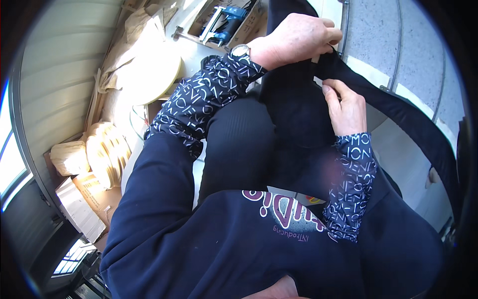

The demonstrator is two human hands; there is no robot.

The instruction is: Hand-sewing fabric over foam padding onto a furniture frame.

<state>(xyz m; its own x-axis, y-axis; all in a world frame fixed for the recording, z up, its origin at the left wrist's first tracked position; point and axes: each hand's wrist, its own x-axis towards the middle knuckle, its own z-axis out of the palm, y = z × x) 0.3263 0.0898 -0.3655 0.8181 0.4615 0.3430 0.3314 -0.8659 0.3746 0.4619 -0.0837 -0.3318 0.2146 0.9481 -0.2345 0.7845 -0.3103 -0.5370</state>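
Black cloth [294, 114] lies over my lap, and a long band of it [398, 119] curves away to the right. My left hand [301, 40], with a wristwatch [240, 50] at its wrist, reaches across the far part of the cloth. Its fingers are curled closed on the cloth's edge. Nearer to me, my right hand [347, 107] pinches a small pale flat piece [317, 80] between thumb and forefinger, against the cloth. What kind of thing that piece is cannot be made out. Patterned sleeves cover both forearms.
At the far left of my hands stands an open box [251, 25] holding a blue metal clamp-like tool [226, 25]. Large pale rolls [107, 154] and a cardboard box [92, 192] are at the left. A grey speckled surface [373, 35] with thin rods lies at the far right.
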